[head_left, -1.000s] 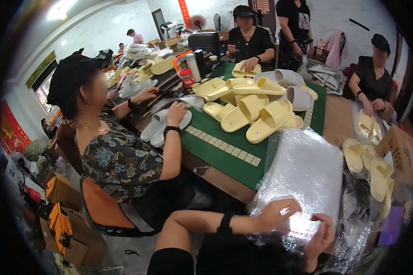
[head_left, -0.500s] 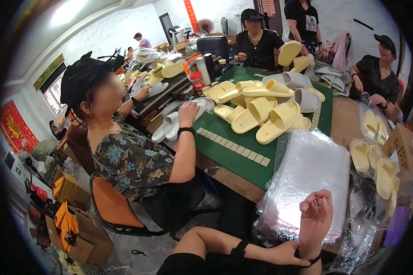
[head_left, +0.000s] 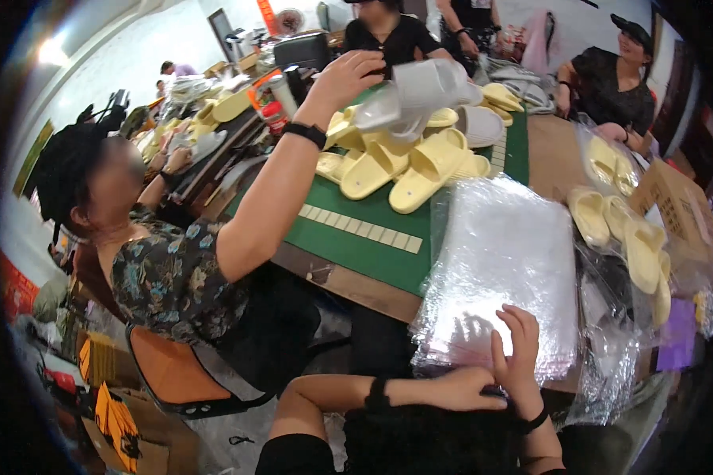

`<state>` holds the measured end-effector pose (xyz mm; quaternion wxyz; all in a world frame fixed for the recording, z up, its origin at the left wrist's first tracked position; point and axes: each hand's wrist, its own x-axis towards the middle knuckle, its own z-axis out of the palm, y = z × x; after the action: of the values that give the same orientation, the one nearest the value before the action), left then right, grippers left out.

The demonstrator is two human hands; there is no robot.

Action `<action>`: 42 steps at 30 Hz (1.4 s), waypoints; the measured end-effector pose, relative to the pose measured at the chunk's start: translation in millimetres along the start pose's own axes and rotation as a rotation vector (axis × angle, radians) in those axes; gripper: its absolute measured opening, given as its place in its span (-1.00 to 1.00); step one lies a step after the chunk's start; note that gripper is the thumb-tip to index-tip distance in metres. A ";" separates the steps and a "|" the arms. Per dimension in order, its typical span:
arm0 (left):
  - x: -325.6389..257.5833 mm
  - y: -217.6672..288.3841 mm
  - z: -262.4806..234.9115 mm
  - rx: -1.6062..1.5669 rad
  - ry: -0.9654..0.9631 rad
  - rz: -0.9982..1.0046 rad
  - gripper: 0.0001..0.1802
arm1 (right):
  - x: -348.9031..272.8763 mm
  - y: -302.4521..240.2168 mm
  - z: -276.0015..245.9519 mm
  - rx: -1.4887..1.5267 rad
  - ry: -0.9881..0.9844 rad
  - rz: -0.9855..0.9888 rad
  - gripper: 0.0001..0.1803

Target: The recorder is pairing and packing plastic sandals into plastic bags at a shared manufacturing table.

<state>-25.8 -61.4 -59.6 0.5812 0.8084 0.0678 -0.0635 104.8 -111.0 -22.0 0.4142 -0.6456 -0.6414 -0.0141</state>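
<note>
One stack of clear plastic bags (head_left: pixel 503 269) on table edge (head_left: pixel 356 286), glossy, crinkled, near edge just above both hands. Left hand (head_left: pixel 466 389) curled at stack's lower edge; whether pinching a bag, cannot tell. Right hand (head_left: pixel 517 352) upright, fingers loosely spread, fingertips at bag edge. Roughly eight yellow slippers (head_left: pixel 404 162) piled on one green mat (head_left: pixel 372 226). Co-worker's raised hand (head_left: pixel 345 79) holding grey slippers (head_left: pixel 416 95).

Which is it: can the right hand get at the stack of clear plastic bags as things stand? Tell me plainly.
Probably yes. The right hand already lies at the near edge of the stack of clear plastic bags, fingers raised against it, and nothing sits between them. The left hand is beside it, below the stack's edge.
</note>
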 end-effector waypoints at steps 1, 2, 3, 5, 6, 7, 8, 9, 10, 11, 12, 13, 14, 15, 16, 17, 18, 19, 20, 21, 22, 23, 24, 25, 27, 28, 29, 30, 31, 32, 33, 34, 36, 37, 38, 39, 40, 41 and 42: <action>-1.9 14.6 -21.1 -0.063 -0.005 -0.013 -0.59 | -7.3 14.3 -2.0 -0.017 -0.030 0.081 -0.66; -8.7 12.2 -29.8 -0.257 0.102 -0.024 -0.68 | -16.3 29.5 -0.5 -0.037 -0.047 0.124 -0.64; -9.6 18.7 -45.8 -0.286 0.135 -0.089 -0.71 | -25.7 42.8 1.2 -0.060 -0.064 0.170 -0.62; -18.6 25.4 -72.2 -0.187 0.390 0.017 -0.72 | -39.3 55.7 8.7 -0.120 -0.104 0.175 -0.58; -20.9 23.6 -87.3 -0.120 0.437 0.045 -0.68 | -43.8 59.4 12.1 -0.172 -0.152 0.164 -0.54; -19.5 18.2 -97.9 -0.077 0.552 0.032 -0.64 | -46.5 60.9 15.4 -0.176 -0.151 0.172 -0.54; -16.9 15.2 -110.4 -0.003 0.683 0.023 -0.56 | -48.5 60.9 19.0 -0.237 -0.179 0.156 -0.51; -15.9 10.3 -122.9 0.052 0.793 0.042 -0.47 | -51.1 60.4 22.8 -0.292 -0.209 0.138 -0.48; -10.5 -0.1 -134.0 -0.011 0.898 0.071 -0.42 | -53.6 60.8 24.5 -0.337 -0.210 0.127 -0.46; -12.0 -9.7 -149.9 0.318 1.015 0.143 -0.35 | -54.0 59.2 27.9 -0.334 -0.209 0.131 -0.46; -11.0 -6.3 -159.8 0.517 1.105 0.049 -0.26 | -54.0 58.9 29.4 -0.340 -0.200 0.126 -0.46; -8.8 -11.1 -164.2 0.682 1.198 -0.011 -0.17 | -54.9 60.7 30.2 -0.346 -0.191 0.122 -0.46; -9.5 -11.0 -165.8 0.876 1.163 -0.056 -0.15 | -58.7 64.9 32.1 -0.351 -0.183 0.122 -0.47; -11.2 -11.0 -167.6 1.072 1.123 -0.101 -0.12 | -59.1 66.0 32.4 -0.355 -0.177 0.130 -0.47; -9.2 -13.8 -169.3 1.072 1.116 -0.091 -0.12 | -59.0 66.2 32.5 -0.343 -0.171 0.123 -0.47; -5.4 -20.6 -171.8 1.143 1.106 -0.163 -0.11 | -59.1 66.4 32.7 -0.331 -0.164 0.115 -0.47; -2.9 -28.8 -174.7 1.213 1.097 -0.238 -0.10 | -59.3 66.0 33.6 -0.346 -0.150 0.111 -0.47; -2.2 -39.2 -182.0 1.217 1.095 -0.236 -0.10 | -59.4 65.6 34.3 -0.344 -0.147 0.113 -0.47; -0.8 -50.3 -193.5 0.979 1.018 -0.312 -0.12 | -59.1 65.1 35.0 -0.349 -0.138 0.101 -0.47; 2.6 -48.7 -201.3 0.742 0.931 -0.377 -0.13 | -59.3 66.2 35.0 -0.357 -0.128 0.091 -0.47; 3.5 -46.3 -204.4 0.687 0.938 -0.428 -0.16 | -59.7 66.7 35.1 -0.357 -0.125 0.092 -0.47; 4.6 -46.1 -208.2 0.691 0.939 -0.428 -0.16 | -60.3 66.5 35.9 -0.359 -0.128 0.093 -0.48; 4.6 -47.4 -213.5 0.684 0.887 -0.460 -0.21 | -59.0 67.0 37.5 -0.359 -0.130 0.088 -0.48; 2.4 -49.9 -218.4 0.677 0.838 -0.495 -0.26 | -58.8 66.9 39.3 -0.351 -0.126 0.078 -0.48; 0.5 -63.5 -216.2 0.652 0.960 -0.459 -0.32 | -60.6 66.9 43.1 -0.371 -0.144 0.092 -0.49; 3.9 -56.3 -212.4 0.617 1.072 -0.386 -0.38 | -60.1 64.0 36.9 -0.367 -0.136 0.093 -0.50; 7.2 -48.9 -206.7 0.546 1.139 -0.322 -0.53 | -58.9 62.0 31.0 -0.370 -0.122 0.069 -0.50; 10.5 -42.2 -201.0 0.147 1.104 -0.143 -0.58 | -59.3 62.5 29.3 -0.374 -0.134 0.093 -0.50; 10.4 -37.0 -194.1 -0.244 1.037 0.031 -0.62 | -58.6 61.7 30.2 -0.369 -0.152 0.116 -0.50; 12.8 -23.4 -181.3 -0.345 1.040 0.041 -0.64 | -57.9 60.4 28.7 -0.362 -0.157 0.130 -0.49; 12.9 -6.7 -167.0 -0.443 1.047 0.053 -0.65 | -58.5 61.3 29.6 -0.348 -0.157 0.116 -0.49; 11.5 1.5 -154.0 -0.504 1.023 0.078 -0.63 | -59.7 62.9 31.8 -0.347 -0.150 0.109 -0.48; 16.4 8.2 -132.7 -0.520 0.978 0.120 -0.61 | -59.5 63.4 32.4 -0.343 -0.128 0.097 -0.49; 18.6 13.1 -124.5 -0.469 0.964 0.127 -0.60 | -58.7 62.4 33.2 -0.335 -0.125 0.080 -0.49; 20.5 19.1 -116.1 -0.483 0.916 0.101 -0.59 | -58.0 61.9 33.7 -0.308 -0.127 0.099 -0.49; 24.8 24.2 -107.6 -0.499 0.864 0.075 -0.58 | -60.1 63.7 34.2 -0.286 -0.128 0.121 -0.49; 29.5 19.2 -101.5 -0.495 0.827 0.099 -0.56 | -63.1 65.8 38.4 -0.287 -0.115 0.111 -0.51; 36.0 12.5 -94.3 -0.487 0.842 0.101 -0.56 | -65.3 68.8 42.0 -0.279 -0.113 0.097 -0.51; 46.9 4.3 -85.8 -0.507 0.825 0.100 -0.56 | -69.3 73.5 43.1 -0.309 -0.122 0.083 -0.49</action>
<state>23.1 20.3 -37.0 0.6868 0.6012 0.2670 0.3090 132.1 -131.5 -126.4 0.2705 -0.7271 -0.6284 -0.0564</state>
